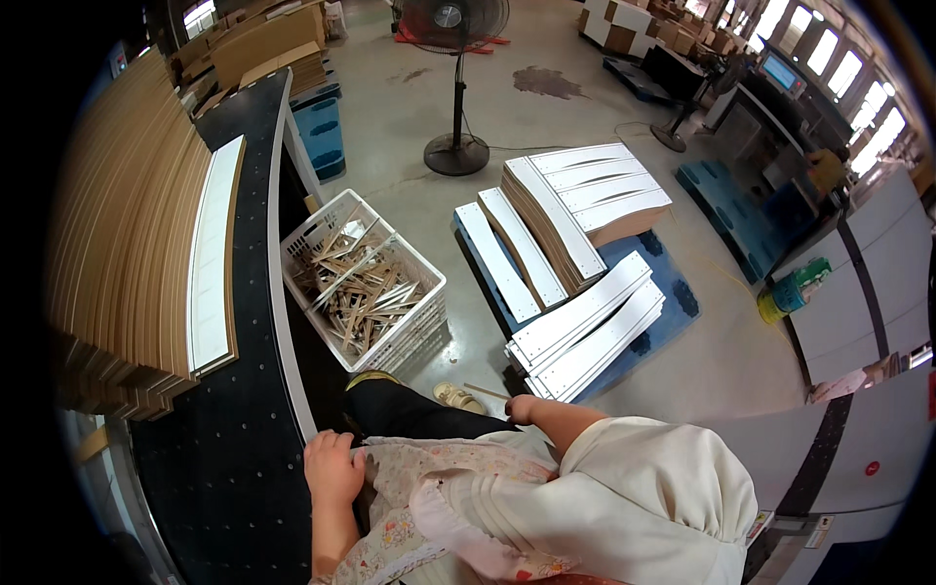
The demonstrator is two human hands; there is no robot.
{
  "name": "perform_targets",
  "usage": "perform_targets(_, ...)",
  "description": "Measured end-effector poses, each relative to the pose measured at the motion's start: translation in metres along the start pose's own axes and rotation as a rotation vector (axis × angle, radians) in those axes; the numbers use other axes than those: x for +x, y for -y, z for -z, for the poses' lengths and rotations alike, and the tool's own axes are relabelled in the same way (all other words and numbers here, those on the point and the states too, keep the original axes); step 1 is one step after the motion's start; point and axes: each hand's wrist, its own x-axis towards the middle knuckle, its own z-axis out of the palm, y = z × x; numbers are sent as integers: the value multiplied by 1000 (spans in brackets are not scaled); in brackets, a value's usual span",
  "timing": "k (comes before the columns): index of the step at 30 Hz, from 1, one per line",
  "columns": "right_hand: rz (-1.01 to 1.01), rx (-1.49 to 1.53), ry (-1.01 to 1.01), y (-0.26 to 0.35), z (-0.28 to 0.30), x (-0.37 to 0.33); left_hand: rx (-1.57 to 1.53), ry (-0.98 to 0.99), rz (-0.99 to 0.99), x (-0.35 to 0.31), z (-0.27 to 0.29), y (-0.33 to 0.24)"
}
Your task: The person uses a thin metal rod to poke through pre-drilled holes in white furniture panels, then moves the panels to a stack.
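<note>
A thin, straight brown strip (486, 392) juts leftward from the right hand (526, 410), slightly aslant, its far end free; it is probably wood, though too small to be sure. The table (214, 453), black-topped and dotted with small round spots, runs along the person's left, its pale grey edge beside the left hand (333, 468).

This is a factory workshop for board parts: a tall stack of cut boards (127, 234) fills the left side of a black worktop (219, 444), matching white-faced panels (556, 219) cover the far edge of a blue pallet (673, 292), and a plastic crate (419, 327) brims with thin offcuts (366, 302). Beyond stand a pedestal fan (458, 102), cardboard boxes (263, 49) and tall windows (846, 76).
</note>
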Motion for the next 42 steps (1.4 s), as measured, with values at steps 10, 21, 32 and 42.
perform_targets(10, 46, -25, -34, -3, -5, 13, 69, -413, -9, -5, 4, -3)
perform_targets(21, 63, -8, -93, -16, -15, 11, 112, -291, 91, -1, 3, -6)
perform_targets(32, 73, 17, -141, -27, -5, 14, 222, -297, 32, -3, 12, -11)
perform_targets(42, 6, 53, -143, -47, -4, 9, 240, -283, 27, -5, 13, -9)
